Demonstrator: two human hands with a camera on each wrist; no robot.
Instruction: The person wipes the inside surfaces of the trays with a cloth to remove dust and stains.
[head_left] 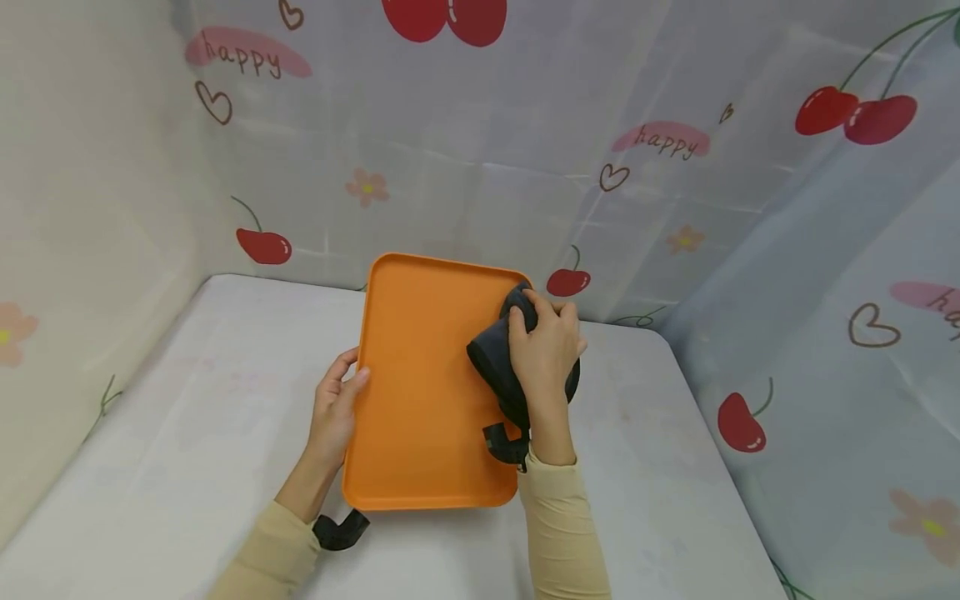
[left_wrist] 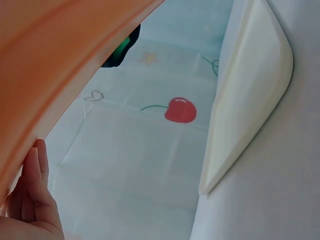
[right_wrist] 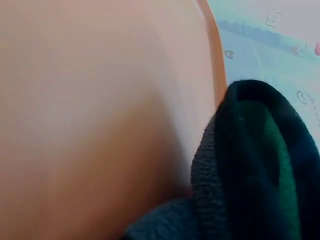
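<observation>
An orange rectangular tray (head_left: 420, 375) with a low raised rim is held up, tilted, above the white table. My left hand (head_left: 335, 408) grips its left edge, thumb on the inner side; in the left wrist view the fingers (left_wrist: 42, 165) lie against the tray's underside. At the tray's upper right, my right hand (head_left: 549, 346) holds a bunched dark grey cloth (head_left: 493, 346) with black edging against the inner face and rim. Part of the cloth (right_wrist: 204, 185) hangs past the rim in the right wrist view, showing a green side. The right fingertips are partly hidden in the cloth's folds.
The white tabletop (head_left: 217, 417) spreads around and below the tray. A flat cream-coloured piece (left_wrist: 250, 100) with a rounded corner lies on it in the left wrist view. A curtain (head_left: 480, 125) printed with cherries stands behind and at both sides.
</observation>
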